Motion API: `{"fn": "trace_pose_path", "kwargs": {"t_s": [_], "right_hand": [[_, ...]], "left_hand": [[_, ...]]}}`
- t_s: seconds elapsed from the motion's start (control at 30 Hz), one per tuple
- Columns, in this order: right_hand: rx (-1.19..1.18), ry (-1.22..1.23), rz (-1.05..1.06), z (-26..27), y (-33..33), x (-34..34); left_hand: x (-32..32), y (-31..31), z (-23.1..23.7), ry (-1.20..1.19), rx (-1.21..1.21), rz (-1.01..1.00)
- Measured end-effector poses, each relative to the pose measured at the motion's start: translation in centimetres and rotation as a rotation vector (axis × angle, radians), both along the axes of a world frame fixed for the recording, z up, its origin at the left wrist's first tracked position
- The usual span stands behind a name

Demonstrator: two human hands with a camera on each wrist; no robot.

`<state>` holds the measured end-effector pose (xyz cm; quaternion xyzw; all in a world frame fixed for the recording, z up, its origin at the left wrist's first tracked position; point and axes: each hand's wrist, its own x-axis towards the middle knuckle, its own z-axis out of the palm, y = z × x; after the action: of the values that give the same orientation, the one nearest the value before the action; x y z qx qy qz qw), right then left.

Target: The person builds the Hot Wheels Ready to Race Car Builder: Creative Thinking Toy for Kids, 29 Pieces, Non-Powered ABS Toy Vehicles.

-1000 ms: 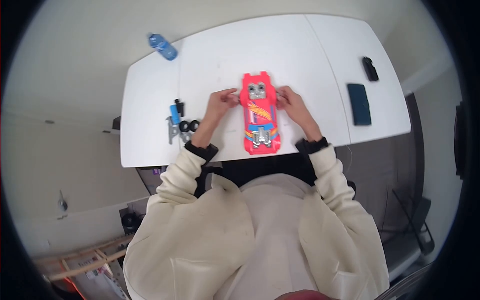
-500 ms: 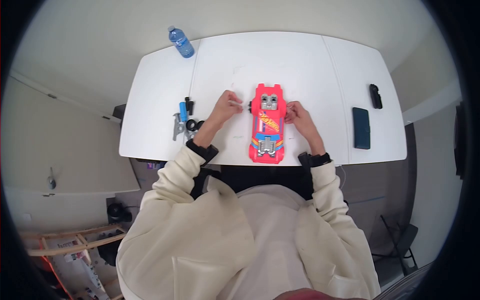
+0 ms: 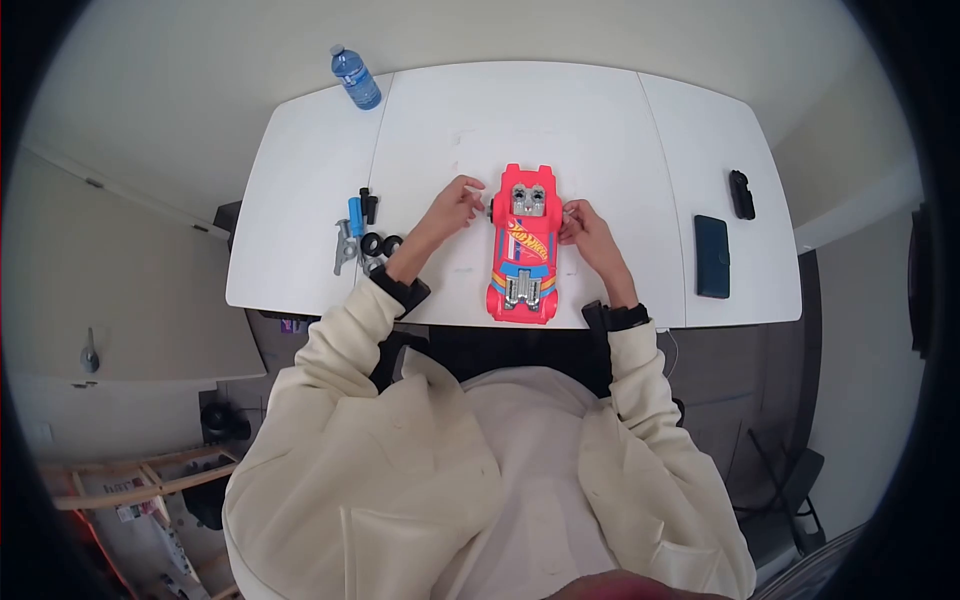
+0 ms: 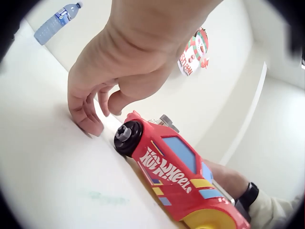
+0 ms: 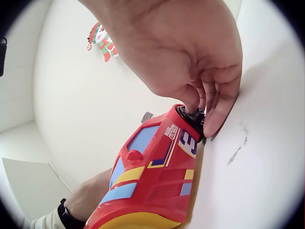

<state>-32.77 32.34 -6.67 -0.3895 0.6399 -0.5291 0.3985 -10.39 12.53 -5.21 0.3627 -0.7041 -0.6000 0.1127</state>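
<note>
A red Hot Wheels toy car [image 3: 524, 244] lies on the white table, its silver engine piece toward the far end. On its left side sits a black wheel [image 4: 127, 137] with a grey hub in its middle. My left hand [image 3: 456, 206] hovers beside that wheel, fingers loosely bent and a small gap from it, holding nothing. At the car's right side my right hand [image 3: 590, 232] pinches another black wheel [image 5: 189, 117] between thumb and fingers. Fingers partly cover this wheel, and the near wheel arches show yellow inside in the wrist views.
Left of the car lie loose black wheels [image 3: 372, 244], a blue-handled tool [image 3: 355, 216], black pieces [image 3: 369, 204] and a grey wrench-like part [image 3: 345, 248]. A water bottle [image 3: 356, 78] stands at the back left. A dark phone case [image 3: 712, 257] and a black object [image 3: 741, 194] lie right.
My left hand has drawn back from the car's left side, uncovering the wheel there. The right hand stays at the right side. The whole head view has shifted with the camera.
</note>
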Motion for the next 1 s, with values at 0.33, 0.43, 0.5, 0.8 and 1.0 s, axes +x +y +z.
{"fn": "trace_pose_path", "kwargs": {"t_s": [0.33,0.43,0.5,0.8,1.0], "right_hand": [[-0.028,-0.029,0.002,-0.9,0.0,-0.1],[-0.030,-0.044,0.016,-0.9,-0.1,-0.2],[-0.055,-0.052,0.014,-1.4,-0.1,-0.4],[0.009,-0.026,0.020,-1.3,-0.6,-0.5],[0.103,0.043,0.013,-0.8,-1.1,-0.6]], "left_hand": [[0.3,0.9,1.9,0.034,-0.160,-0.063],[-0.2,0.9,2.4,-0.088,0.163,0.000],[-0.9,1.0,2.5,-0.083,0.134,-0.046],[-0.9,1.4,0.1,0.129,0.047,-0.020],[-0.7,2.3,0.2,0.158,-0.208,-0.013]]}}
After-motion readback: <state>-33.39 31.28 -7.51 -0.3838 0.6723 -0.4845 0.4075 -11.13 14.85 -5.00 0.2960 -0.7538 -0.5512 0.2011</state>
